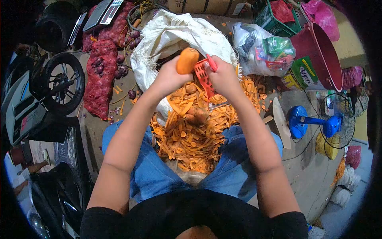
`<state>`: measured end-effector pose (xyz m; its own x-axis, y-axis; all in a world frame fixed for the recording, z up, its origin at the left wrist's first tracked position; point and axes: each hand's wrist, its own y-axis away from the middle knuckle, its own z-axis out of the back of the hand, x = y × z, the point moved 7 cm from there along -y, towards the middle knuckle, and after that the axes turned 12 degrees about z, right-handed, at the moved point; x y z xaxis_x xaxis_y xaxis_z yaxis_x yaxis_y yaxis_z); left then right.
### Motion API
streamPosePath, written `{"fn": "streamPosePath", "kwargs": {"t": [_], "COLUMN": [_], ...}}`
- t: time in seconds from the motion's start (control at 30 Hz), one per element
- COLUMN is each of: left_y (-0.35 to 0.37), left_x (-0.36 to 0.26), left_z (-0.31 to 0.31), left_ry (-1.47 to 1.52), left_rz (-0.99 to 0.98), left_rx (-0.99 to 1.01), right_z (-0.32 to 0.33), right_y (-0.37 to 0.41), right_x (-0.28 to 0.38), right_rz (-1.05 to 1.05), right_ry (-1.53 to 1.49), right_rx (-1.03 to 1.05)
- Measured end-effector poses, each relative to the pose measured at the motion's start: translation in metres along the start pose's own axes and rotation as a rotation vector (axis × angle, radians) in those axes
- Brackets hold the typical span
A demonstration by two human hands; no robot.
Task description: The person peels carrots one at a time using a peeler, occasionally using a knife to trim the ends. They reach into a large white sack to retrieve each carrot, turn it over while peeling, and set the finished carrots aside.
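My left hand (171,77) is wrapped round a thick, bright orange carrot (187,60), its blunt end pointing up and away. Close beside it, my right hand (224,75) grips a red peeler (203,79) with holes in its plastic body; its working edge is hard to make out. Below both hands lies a heap of orange carrot peelings (187,145) between my knees. On the heap rest a brownish carrot (197,116) and a metal blade (219,105). Just beyond the hands, a white woven sack (159,36) gapes towards me.
Red net sacks of onions (99,79) stand at the left, near a motorbike wheel (63,83). To the right are a stuffed clear plastic bag (258,49), a large red tub (318,55) and a blue fan (314,121). A green crate (274,20) sits behind.
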<state>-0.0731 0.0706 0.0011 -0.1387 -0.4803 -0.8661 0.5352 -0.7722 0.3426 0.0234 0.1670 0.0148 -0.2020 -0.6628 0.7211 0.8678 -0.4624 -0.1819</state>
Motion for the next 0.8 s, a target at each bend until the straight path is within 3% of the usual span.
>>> {"fn": "streamPosePath", "kwargs": {"t": [0.17, 0.37, 0.6, 0.8], "left_y": [-0.006, 0.003, 0.011, 0.017], "left_x": [0.000, -0.017, -0.026, -0.027], "left_z": [0.018, 0.006, 0.006, 0.001], "left_ry": [-0.151, -0.157, -0.254, -0.230], "left_rz": [0.018, -0.132, -0.165, -0.198], "left_rx": [-0.202, -0.158, -0.106, 0.019], "right_z": [0.001, 0.003, 0.002, -0.003], "right_y": [0.006, 0.009, 0.006, 0.007], "right_x": [0.003, 0.000, 0.001, -0.001], "right_rz": [0.040, 0.046, 0.131, 0.076], "right_ry": [0.183, 0.215, 0.197, 0.079], "right_rx": [0.113, 0.101, 0.118, 0.128]}}
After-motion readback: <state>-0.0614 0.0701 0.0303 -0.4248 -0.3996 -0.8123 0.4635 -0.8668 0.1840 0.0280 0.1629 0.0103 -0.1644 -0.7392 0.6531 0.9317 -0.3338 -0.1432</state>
